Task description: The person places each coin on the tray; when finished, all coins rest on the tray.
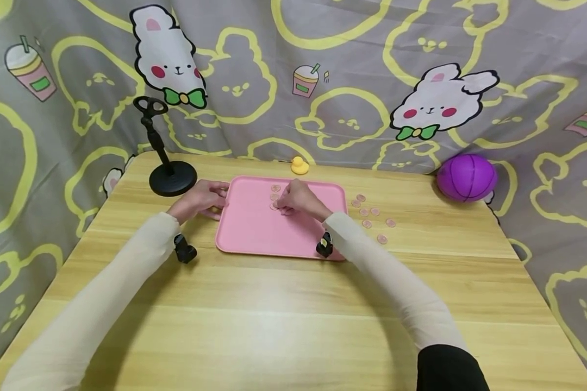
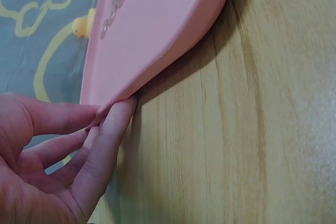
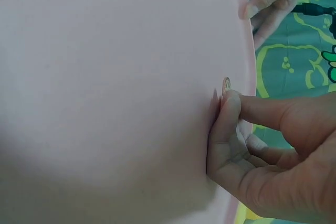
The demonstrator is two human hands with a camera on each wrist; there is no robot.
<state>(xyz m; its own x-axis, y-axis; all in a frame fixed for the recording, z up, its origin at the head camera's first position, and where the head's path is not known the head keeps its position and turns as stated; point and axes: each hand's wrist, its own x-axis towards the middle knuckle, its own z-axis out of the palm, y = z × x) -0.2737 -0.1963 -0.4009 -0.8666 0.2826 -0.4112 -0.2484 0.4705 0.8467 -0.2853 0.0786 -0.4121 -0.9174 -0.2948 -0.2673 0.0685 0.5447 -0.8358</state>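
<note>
1. Now resting on the pink tray: the right hand, fingertips pressed down on a small pinkish coin on the tray floor, near its far edge.
2. Just beside those fingertips: two more coins on the tray, in a short row toward the far rim.
3. Clamped on the tray's left rim: the left hand, thumb and fingers pinching the edge where it meets the table.
4. Well apart from each other, both hands, one at the tray's left edge and one over its middle.
5. Right of the right hand, off the tray: loose coins on the table, scattered.
6. Beyond the left hand: a black stand; beyond the right hand, a yellow duck; far to the right, a purple ball.
</note>
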